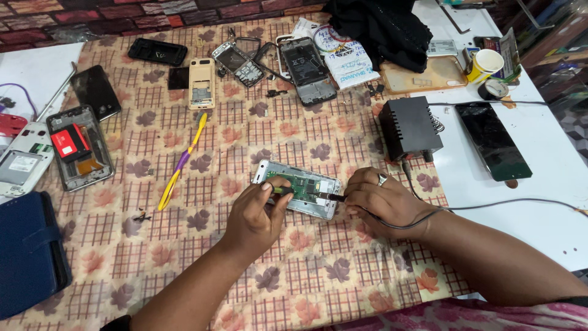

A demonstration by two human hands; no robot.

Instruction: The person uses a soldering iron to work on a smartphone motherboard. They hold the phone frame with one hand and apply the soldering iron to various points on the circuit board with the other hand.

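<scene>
Over the opened phone [298,187], my left hand [254,217] grips a small tool [282,190]; my right hand [383,199] grips a wired probe [329,197].

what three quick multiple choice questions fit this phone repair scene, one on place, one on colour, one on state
1. Where is the black box?
A. beyond the right hand
B. left of the blue case
C. on the opened phone

2. What colour is the paper cup?
A. red
B. yellow
C. green

3. How is the phone under the hands?
A. sealed shut
B. wrapped in cloth
C. opened, circuit board showing

Answers:
1 A: it sits on the cloth just past the right hand.
2 B: its outside is yellow, its inside white.
3 C: the phone shows a green board, with the left hand holding a tool on it.
</scene>
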